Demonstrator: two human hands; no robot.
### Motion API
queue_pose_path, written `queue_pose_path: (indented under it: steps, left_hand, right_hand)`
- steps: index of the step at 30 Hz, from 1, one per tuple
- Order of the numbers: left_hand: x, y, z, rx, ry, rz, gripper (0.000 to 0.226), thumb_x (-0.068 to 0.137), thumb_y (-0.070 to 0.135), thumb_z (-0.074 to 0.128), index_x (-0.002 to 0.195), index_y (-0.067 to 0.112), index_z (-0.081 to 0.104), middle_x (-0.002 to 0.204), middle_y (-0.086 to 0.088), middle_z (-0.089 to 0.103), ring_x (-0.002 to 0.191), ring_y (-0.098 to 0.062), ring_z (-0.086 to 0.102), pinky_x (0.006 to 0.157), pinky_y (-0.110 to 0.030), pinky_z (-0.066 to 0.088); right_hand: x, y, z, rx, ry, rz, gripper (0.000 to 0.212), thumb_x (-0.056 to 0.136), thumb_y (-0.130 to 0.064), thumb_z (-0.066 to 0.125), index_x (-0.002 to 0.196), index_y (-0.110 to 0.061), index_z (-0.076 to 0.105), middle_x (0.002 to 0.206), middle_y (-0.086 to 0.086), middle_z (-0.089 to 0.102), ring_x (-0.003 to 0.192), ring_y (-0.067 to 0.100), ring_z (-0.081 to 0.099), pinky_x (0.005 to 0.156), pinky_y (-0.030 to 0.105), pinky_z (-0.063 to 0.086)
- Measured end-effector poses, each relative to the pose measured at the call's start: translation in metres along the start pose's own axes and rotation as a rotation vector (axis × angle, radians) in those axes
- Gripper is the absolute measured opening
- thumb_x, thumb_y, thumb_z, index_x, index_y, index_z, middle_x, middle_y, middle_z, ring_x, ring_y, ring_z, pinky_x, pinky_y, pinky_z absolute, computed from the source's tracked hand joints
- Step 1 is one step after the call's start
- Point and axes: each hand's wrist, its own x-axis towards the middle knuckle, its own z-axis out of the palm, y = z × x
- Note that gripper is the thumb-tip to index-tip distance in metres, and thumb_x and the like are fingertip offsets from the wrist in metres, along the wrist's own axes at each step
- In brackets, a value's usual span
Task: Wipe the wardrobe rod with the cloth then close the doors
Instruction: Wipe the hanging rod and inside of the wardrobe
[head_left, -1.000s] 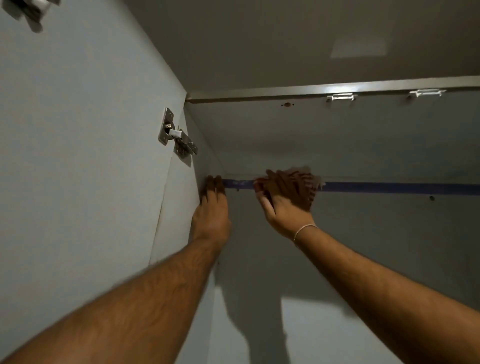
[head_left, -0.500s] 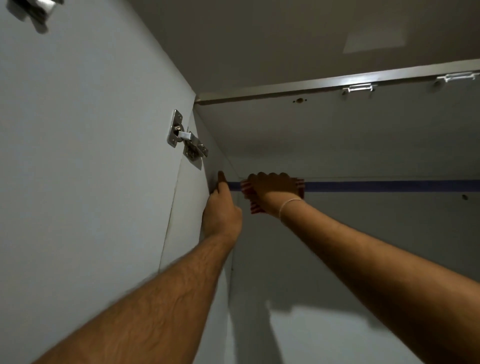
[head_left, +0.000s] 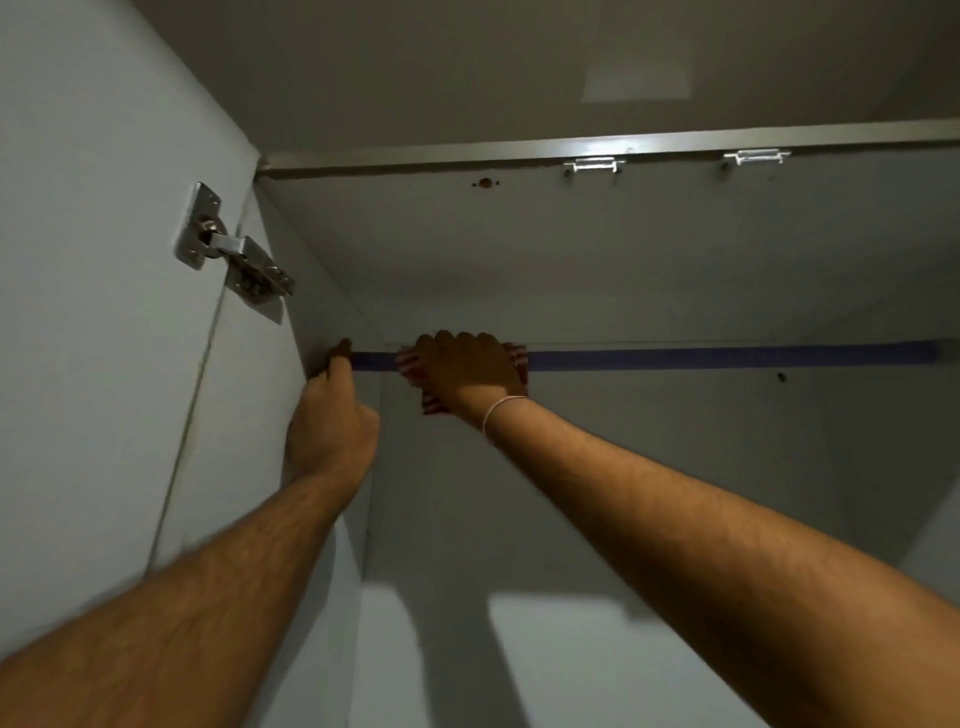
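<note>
A blue wardrobe rod (head_left: 727, 356) runs across the inside of the white wardrobe, from the left wall to the right. My right hand (head_left: 467, 371) is wrapped over the rod near its left end, gripping a red-and-white striped cloth (head_left: 517, 354) around it. My left hand (head_left: 330, 418) rests against the wardrobe's left side panel, its fingertips touching the rod's left end. The left door (head_left: 93, 312) stands open.
A metal hinge (head_left: 234, 260) joins the open left door to the side panel. Two small metal brackets (head_left: 595, 166) sit under the top front rail (head_left: 623, 148). The wardrobe's back wall (head_left: 649, 467) is bare below the rod.
My right hand has closed the cloth around the rod near the left end. The left hand shifted from flat on the panel to fingertips at the rod's end.
</note>
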Motion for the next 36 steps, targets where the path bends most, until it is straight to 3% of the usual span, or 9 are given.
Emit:
queue_pose_path:
  steps: [4,8,12,17,24,28,30,33,36]
  left_hand:
    - [-0.006,0.003,0.009,0.034,0.060,-0.035,0.058,0.095,0.000,0.048,0.153,0.008,0.049,0.138,-0.026,0.060,0.122,-0.048,0.060,0.094,-0.058,0.055]
    - [-0.008,0.013,0.026,0.089,0.155,-0.018,0.057,0.081,-0.003,0.060,0.138,-0.005,0.057,0.138,-0.035,0.056,0.124,-0.052,0.051,0.104,-0.064,0.047]
    - [-0.005,0.031,0.050,0.172,0.122,0.242,0.078,0.078,0.002,0.071,0.153,0.007,0.051,0.158,-0.024,0.048,0.144,-0.048,0.041,0.123,-0.061,0.027]
    - [-0.016,0.075,0.078,0.089,0.033,0.440,0.078,0.085,0.004,0.073,0.158,0.009,0.046,0.163,-0.018,0.047,0.154,-0.038,0.036,0.134,-0.051,0.011]
    - [-0.034,0.102,0.102,-0.006,0.089,0.377,0.076,0.079,0.005,0.072,0.152,0.008,0.051,0.151,-0.020,0.056,0.146,-0.038,0.045,0.130,-0.060,0.020]
    - [-0.038,0.108,0.091,-0.021,0.047,0.343,0.075,0.077,0.005,0.073,0.151,0.007,0.057,0.153,-0.021,0.058,0.147,-0.038,0.048,0.130,-0.060,0.023]
    - [-0.038,0.107,0.085,0.022,0.022,0.341,0.076,0.080,0.008,0.071,0.154,0.010,0.054,0.156,-0.016,0.057,0.149,-0.034,0.046,0.132,-0.056,0.021]
    - [-0.037,0.106,0.078,0.080,0.006,0.326,0.076,0.083,0.014,0.069,0.156,0.017,0.049,0.156,-0.007,0.056,0.150,-0.027,0.043,0.134,-0.051,0.017]
    - [-0.036,0.107,0.074,0.130,-0.022,0.310,0.077,0.085,0.018,0.069,0.158,0.021,0.044,0.159,-0.004,0.053,0.152,-0.024,0.040,0.135,-0.050,0.013]
  right_hand:
    - [-0.047,0.074,-0.009,-0.024,0.039,0.048,0.047,0.108,-0.052,0.050,0.142,-0.020,0.052,0.133,0.008,0.064,0.116,0.034,0.065,0.096,0.044,0.045]
    - [-0.101,0.147,-0.023,-0.105,0.090,0.111,0.049,0.109,-0.058,0.045,0.138,-0.020,0.055,0.128,0.006,0.067,0.109,0.032,0.067,0.085,0.038,0.039]
    - [-0.152,0.211,-0.046,-0.141,0.050,0.164,0.046,0.107,-0.056,0.052,0.132,-0.018,0.058,0.119,0.007,0.069,0.101,0.034,0.067,0.079,0.037,0.034]
    - [-0.203,0.282,-0.078,-0.124,-0.012,0.330,0.045,0.098,-0.063,0.063,0.118,-0.024,0.057,0.110,0.007,0.071,0.097,0.035,0.070,0.072,0.036,0.041]
    - [-0.262,0.354,-0.113,-0.173,-0.018,0.506,0.045,0.083,-0.055,0.085,0.105,-0.020,0.066,0.100,0.013,0.078,0.095,0.040,0.075,0.083,0.045,0.060]
    - [-0.271,0.381,-0.099,-0.299,0.035,0.508,0.054,0.067,-0.066,0.088,0.089,-0.030,0.054,0.076,0.005,0.072,0.069,0.035,0.074,0.059,0.040,0.061]
    - [-0.266,0.388,-0.084,-0.250,0.025,0.573,0.055,0.064,-0.070,0.085,0.086,-0.033,0.051,0.074,0.003,0.070,0.066,0.034,0.072,0.058,0.038,0.060]
    - [-0.261,0.388,-0.079,-0.254,-0.076,0.637,0.044,0.069,-0.049,0.089,0.089,-0.026,0.058,0.079,0.010,0.070,0.071,0.040,0.072,0.066,0.046,0.062]
    - [-0.262,0.377,-0.082,-0.278,-0.168,0.637,0.045,0.072,-0.024,0.091,0.108,-0.010,0.066,0.095,0.022,0.070,0.084,0.049,0.070,0.079,0.055,0.060]
